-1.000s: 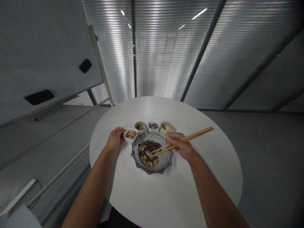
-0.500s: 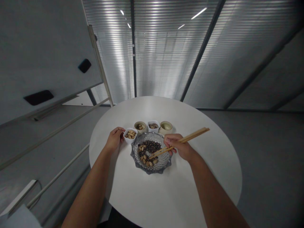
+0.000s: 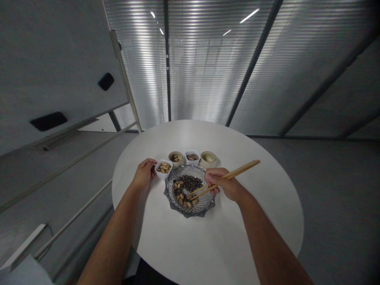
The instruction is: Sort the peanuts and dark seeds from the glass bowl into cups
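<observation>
Now gripping the chopsticks (image 3: 242,169) in the right hand (image 3: 224,184), with tips slightly parted down by pale nuts (image 3: 185,204) and dark beans (image 3: 192,182) inside the glass bowl (image 3: 204,204), nearer the left edge of the table (image 3: 178,245) than the right. Touching the leftmost white cup (image 3: 162,176) with the left hand (image 3: 144,173), whether pinching or just steadying impossible to tell. Best to level both tips, close gently across a single nut's middle, and lift slowly, wary of a slippery roll!
</observation>
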A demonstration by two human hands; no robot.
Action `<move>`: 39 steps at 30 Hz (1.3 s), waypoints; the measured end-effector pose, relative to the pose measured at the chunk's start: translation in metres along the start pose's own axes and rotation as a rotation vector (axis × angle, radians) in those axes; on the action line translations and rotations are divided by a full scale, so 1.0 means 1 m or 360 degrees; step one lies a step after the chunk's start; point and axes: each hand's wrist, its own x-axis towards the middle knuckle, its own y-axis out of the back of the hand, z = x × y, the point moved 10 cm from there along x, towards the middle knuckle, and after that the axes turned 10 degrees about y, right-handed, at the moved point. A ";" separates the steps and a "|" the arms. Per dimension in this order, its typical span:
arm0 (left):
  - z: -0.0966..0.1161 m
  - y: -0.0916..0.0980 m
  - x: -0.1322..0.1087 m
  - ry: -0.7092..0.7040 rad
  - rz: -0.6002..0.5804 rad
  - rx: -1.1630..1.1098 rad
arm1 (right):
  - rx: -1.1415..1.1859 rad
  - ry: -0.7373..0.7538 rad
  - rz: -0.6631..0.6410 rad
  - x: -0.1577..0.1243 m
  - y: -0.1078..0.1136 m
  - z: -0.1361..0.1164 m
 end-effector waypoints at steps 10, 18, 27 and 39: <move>0.002 -0.002 -0.003 0.0007 0.0007 0.0026 | -0.0166 -0.0020 0.0141 0.000 0.002 0.006; 0.003 -0.001 -0.003 0.0002 0.0011 0.0053 | -0.0192 0.0054 0.0353 0.004 0.002 0.002; 0.003 -0.001 -0.005 0.0027 0.0016 0.0055 | -0.0090 0.0150 0.0637 0.004 0.009 0.005; 0.005 -0.001 -0.006 0.0010 0.0001 0.0038 | -0.0254 0.0559 0.1114 0.004 0.026 -0.021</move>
